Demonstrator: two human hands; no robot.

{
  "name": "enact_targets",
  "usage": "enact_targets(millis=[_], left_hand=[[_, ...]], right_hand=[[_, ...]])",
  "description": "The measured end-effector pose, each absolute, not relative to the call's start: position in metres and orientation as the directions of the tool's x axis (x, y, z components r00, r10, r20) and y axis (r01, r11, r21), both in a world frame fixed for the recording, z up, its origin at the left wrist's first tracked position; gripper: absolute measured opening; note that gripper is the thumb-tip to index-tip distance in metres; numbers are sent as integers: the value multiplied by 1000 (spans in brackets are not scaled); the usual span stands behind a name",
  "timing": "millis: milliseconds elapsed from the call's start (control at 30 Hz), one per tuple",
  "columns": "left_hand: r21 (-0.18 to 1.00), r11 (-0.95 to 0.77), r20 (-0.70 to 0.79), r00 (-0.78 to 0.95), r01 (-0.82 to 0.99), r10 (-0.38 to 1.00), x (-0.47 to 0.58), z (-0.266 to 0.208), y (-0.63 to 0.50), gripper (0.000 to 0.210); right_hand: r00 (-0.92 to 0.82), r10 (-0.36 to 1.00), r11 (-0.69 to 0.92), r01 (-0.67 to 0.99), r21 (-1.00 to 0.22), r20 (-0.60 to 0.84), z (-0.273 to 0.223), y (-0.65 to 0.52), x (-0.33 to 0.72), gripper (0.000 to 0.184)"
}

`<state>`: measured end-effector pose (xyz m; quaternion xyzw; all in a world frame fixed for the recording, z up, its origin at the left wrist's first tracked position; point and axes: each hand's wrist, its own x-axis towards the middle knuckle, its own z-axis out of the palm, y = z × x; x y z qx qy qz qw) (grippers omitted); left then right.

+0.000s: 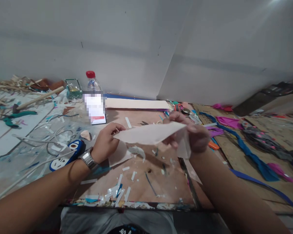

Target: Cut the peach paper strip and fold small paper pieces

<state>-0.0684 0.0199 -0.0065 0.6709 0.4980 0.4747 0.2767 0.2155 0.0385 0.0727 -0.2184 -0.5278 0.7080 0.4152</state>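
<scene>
A thin whitish sheet [148,134], paper or cloth, is stretched between my hands above the worktable. My left hand [106,141], with a metal watch on the wrist, pinches its narrow left end. At the other end my right hand [194,133] is closed on the sheet, and a flap folds down below the fingers. Motion slightly blurs this hand. Under the left hand lies another pale piece [121,154]. A curled whitish strip [137,151] rests on the tabletop below the sheet.
White scraps [119,190] litter the table's front edge. To the left are a blue-and-white corded device [68,156], green-handled pliers [11,119] and a hammer [17,109]. A phone [96,110] leans against a red-capped bottle [91,81]. Blue fabric [244,149] lies right, on cardboard.
</scene>
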Motion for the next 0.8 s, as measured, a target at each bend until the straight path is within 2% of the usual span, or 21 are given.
enact_targets(millis=[67, 133, 167, 200, 267, 333, 367, 433, 500, 633, 700, 733, 800], left_hand=[[926, -282, 297, -25, 250, 954, -68, -5, 20, 23], [963, -261, 264, -52, 64, 963, -66, -2, 18, 13], [966, -257, 258, -48, 19, 965, -65, 1, 16, 10], [970, -220, 219, -25, -99, 975, -64, 3, 14, 16], [960, -148, 176, 101, -237, 979, -62, 8, 9, 28], [956, -154, 212, 222, -251, 952, -61, 12, 6, 30], [953, -181, 246, 276, -242, 929, -61, 13, 4, 30], [942, -242, 314, 361, -231, 878, -62, 14, 2, 33], [936, -266, 343, 423, -231, 839, -62, 14, 1, 35], [948, -280, 317, 439, -149, 841, -64, 14, -1, 35], [952, -293, 303, 397, -86, 866, -62, 14, -1, 18], [956, -285, 291, 366, -70, 884, -61, 13, -2, 15], [969, -219, 244, 298, -114, 923, -57, 12, -3, 48]], right_hand=[[-838, 544, -228, -198, -953, 44, 69, 37, 223, 65], [-974, 224, -196, -34, -980, -11, 63, 38, 222, 78], [-988, 150, -171, 0, -985, -26, 58, 39, 218, 79], [-989, 145, -159, 9, -987, -33, 54, 41, 214, 80], [-944, 325, -144, 1, -990, -48, 44, 44, 202, 75], [-773, 631, -93, 9, -996, -66, 35, 45, 191, 61], [-690, 718, -90, 37, -995, -90, 31, 45, 186, 61], [-653, 735, -144, 108, -984, -180, 25, 42, 178, 70], [-665, 708, -250, 81, -965, -239, 21, 38, 171, 74], [-587, 784, -337, -132, -932, -200, 17, 33, 160, 54], [-459, 869, -315, -224, -922, -185, 17, 34, 157, 45], [-372, 913, -279, -270, -921, -168, 17, 36, 156, 43], [-192, 976, -167, -335, -927, -106, 18, 41, 157, 41]])
